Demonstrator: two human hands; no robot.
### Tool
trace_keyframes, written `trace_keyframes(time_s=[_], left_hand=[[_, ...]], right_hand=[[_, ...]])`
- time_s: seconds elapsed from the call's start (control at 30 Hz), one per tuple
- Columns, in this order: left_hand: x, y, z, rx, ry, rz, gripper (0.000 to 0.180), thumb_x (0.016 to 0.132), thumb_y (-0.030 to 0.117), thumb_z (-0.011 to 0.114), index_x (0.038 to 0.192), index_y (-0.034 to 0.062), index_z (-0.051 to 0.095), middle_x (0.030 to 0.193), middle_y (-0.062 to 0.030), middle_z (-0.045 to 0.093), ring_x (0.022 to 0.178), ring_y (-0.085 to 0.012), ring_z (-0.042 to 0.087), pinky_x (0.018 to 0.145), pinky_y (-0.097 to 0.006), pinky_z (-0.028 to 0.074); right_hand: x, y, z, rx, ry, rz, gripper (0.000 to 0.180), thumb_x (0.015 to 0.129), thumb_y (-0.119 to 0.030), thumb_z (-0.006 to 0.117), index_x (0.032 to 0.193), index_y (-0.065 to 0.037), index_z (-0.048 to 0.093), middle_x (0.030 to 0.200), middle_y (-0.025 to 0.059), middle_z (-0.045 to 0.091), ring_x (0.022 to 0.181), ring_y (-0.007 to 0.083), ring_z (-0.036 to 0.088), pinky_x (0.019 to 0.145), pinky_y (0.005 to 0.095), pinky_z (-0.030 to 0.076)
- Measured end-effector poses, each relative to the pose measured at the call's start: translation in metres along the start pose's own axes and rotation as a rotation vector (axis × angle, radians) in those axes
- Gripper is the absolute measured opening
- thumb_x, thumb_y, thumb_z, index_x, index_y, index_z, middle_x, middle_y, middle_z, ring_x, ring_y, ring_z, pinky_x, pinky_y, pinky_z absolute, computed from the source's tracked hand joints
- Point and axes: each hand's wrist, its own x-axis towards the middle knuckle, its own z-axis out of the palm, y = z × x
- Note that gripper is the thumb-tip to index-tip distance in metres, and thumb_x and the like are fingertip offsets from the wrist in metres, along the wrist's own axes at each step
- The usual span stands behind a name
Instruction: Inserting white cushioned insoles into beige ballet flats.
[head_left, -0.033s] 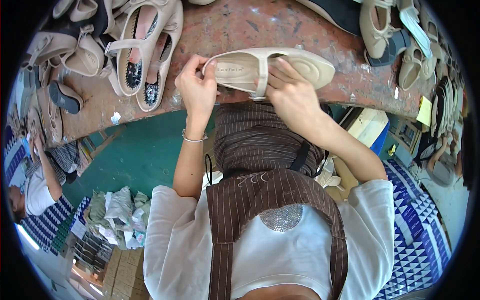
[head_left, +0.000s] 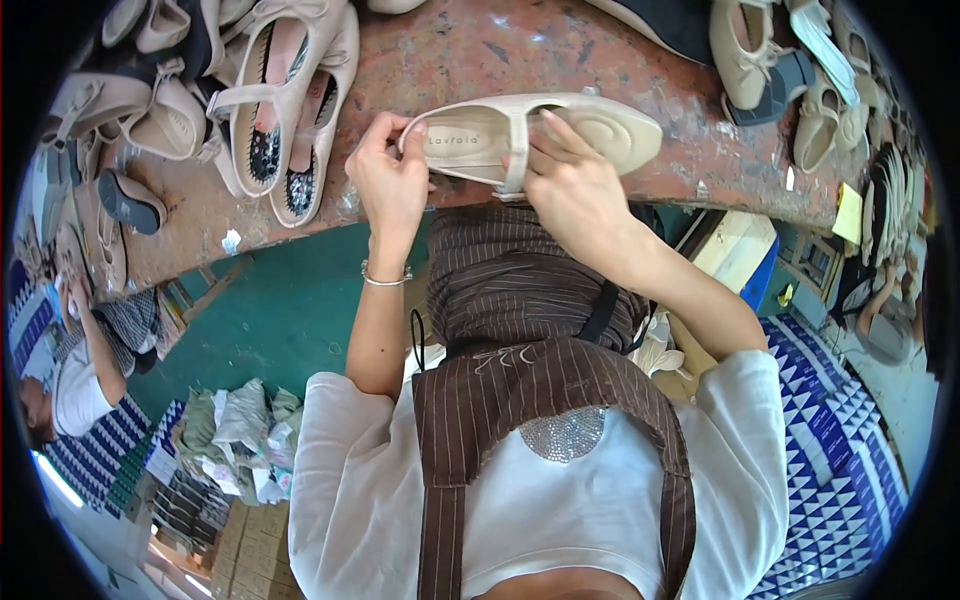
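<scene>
"Far left first?"

"Pair of beige strapped shoes (head_left: 313,60) on the counter (head_left: 440,50)."

"Left hand?"

"Left hand (head_left: 392,180): pinched on the heel of a beige Mary Jane (head_left: 490,150). Shoe's held at the counter's near edge, opening up, toe right."

"Right hand?"

"Right hand (head_left: 575,180): fingers bent into the opening, by the strap (head_left: 518,140). Can't tell if it's gripping or just pressing."

"Step?"

"Handwork inside the shoe, I'd judge, heel steadied."

"Next move calls for?"

"Firm heel hold, probably, and fingers kept from dragging that strap."

"Far right?"

"Beige bow shoe (head_left: 742,60), then yellow card (head_left: 849,212)."
</scene>
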Motion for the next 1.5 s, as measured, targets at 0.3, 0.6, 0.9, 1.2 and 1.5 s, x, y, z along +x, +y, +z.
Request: trace_keyframes(time_s=[0.3,0.6,0.9,1.2,1.5], left_hand=[[-0.087,0.026,0.019,0.599,-0.285,0.098,0.022,0.082,0.017,0.074,0.084,0.0042,0.057,0.07,-0.0115,0.061,0.058,-0.0253,0.063,0.054,-0.039,0.047],[-0.104,0.019,0.062,0.68,-0.479,0.754,0.064,0.085,0.029,0.063,0.142,0.0067,0.046,0.146,-0.0149,0.044,0.136,-0.0362,0.039,0.111,-0.068,0.017],[-0.1,0.008,0.07,0.671,-0.43,0.738,0.042,0.08,0.02,0.065,0.117,0.0006,0.065,0.111,-0.0143,0.067,0.118,-0.0281,0.058,0.106,-0.05,0.04],[-0.114,0.014,0.085,0.76,-0.297,0.756,0.042,0.076,0.019,0.068,0.113,-0.0019,0.066,0.109,-0.0172,0.065,0.107,-0.0319,0.06,0.103,-0.054,0.043],[-0.112,0.009,0.085,0.85,-0.414,0.714,0.05,0.084,0.022,0.058,0.129,-0.0012,0.059,0.131,-0.0248,0.055,0.132,-0.0392,0.046,0.103,-0.058,0.041]], right_hand=[[0.011,0.068,-0.019,0.334,0.525,0.692,0.036,0.081,-0.012,0.072,0.116,-0.003,0.069,0.118,0.0177,0.064,0.103,0.033,0.065,0.095,0.0423,0.049],[-0.058,-0.029,-0.027,0.309,0.297,0.423,0.03,0.073,0.0,0.061,0.103,0.0,0.057,0.13,0.0244,0.057,0.106,0.0358,0.065,0.104,0.0497,0.043],[-0.022,-0.021,0.0,0.12,0.175,0.452,0.05,0.08,-0.007,0.056,0.127,0.008,0.056,0.126,0.0254,0.06,0.105,0.0312,0.067,0.117,0.0505,0.024],[-0.013,0.004,0.002,0.092,0.194,0.399,0.06,0.072,0.0,0.06,0.131,0.01,0.051,0.128,0.0243,0.06,0.125,0.035,0.055,0.117,0.0504,0.027],[0.016,0.02,0.009,0.069,0.14,0.427,0.043,0.078,-0.004,0.057,0.119,0.008,0.055,0.111,0.0214,0.063,0.109,0.0327,0.062,0.116,0.0477,0.028]])
